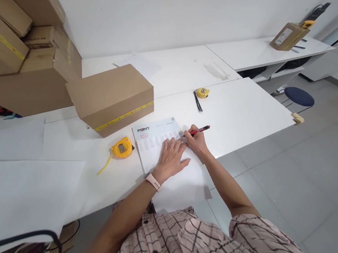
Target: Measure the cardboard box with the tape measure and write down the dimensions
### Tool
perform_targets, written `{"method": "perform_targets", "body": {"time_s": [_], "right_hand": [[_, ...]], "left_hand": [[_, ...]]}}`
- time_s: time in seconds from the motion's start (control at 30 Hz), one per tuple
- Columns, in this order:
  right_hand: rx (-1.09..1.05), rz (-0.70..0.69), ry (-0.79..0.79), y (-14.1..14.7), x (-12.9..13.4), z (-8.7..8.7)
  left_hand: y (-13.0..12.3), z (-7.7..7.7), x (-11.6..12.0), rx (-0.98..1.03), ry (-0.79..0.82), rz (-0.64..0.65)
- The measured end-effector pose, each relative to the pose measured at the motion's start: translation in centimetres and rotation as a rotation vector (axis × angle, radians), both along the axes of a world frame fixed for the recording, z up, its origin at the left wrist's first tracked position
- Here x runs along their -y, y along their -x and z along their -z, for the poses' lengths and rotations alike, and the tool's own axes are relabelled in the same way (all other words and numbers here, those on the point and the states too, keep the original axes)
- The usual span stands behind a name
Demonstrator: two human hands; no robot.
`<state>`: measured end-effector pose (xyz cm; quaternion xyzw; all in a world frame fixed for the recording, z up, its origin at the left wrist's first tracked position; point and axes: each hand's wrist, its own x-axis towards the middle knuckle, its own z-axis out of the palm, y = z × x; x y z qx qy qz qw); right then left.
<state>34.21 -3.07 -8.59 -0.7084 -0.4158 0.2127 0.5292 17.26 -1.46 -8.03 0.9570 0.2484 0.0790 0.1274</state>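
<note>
Printed sheets (151, 145) with a PONY heading lie at the table's front edge, their lower part hanging over it. Flat on them rests my left hand (172, 157), fingers spread, holding nothing. My right hand (196, 141) is closed around a red and black pen (202, 130), its tip close to the right side of the printed rows. An orange tape measure (122, 148) sits left of the papers with a bit of yellow tape out. Behind the papers stands a closed cardboard box (112, 96) with yellow tape along its side.
Large cardboard boxes (40, 84) are stacked at the back left. White sheets (27, 176) cover the left of the table (241, 113). A smaller yellow tape measure (202, 93) with a black strap lies right of centre. A blue stool (299, 97) stands at the right.
</note>
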Motion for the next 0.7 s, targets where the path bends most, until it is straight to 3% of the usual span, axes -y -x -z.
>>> {"method": "perform_targets", "body": {"time_s": [0.7], "right_hand": [[-0.018,0.024,0.021,0.04,0.12,-0.2]], "left_hand": [[-0.01,0.24,-0.02,0.02,-0.007,-0.002]]}}
